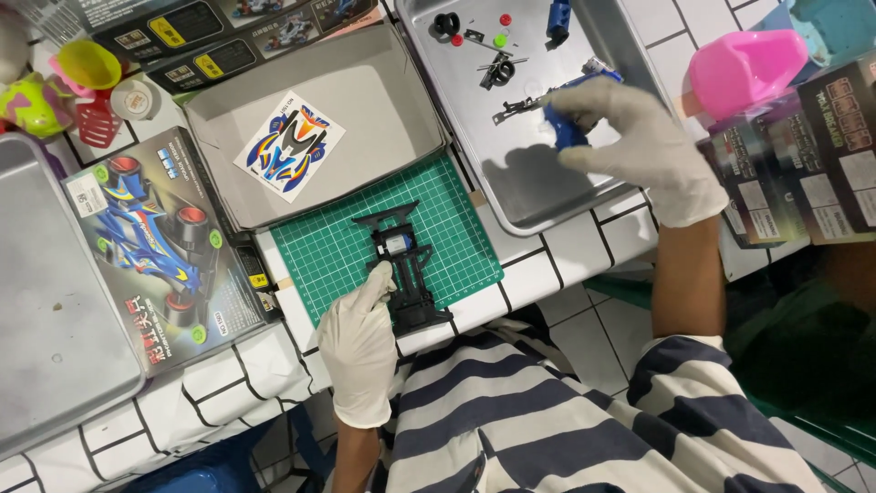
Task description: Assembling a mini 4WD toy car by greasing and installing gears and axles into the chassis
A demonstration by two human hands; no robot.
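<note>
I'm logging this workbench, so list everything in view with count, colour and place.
cutting mat: one, green, table centre
toy car chassis: one, black, on the mat
open box: one, grey inside, behind the mat
sticker sheet: one, blue and orange, inside the box
kit box: one, blue car picture, left of the mat
metal tray: one, silver, upper right, holding small black, red and green parts
scoop: one, pink, far right
left hand: white glove, touching the chassis
right hand: white glove, over the tray, grip on a blue tool
</note>
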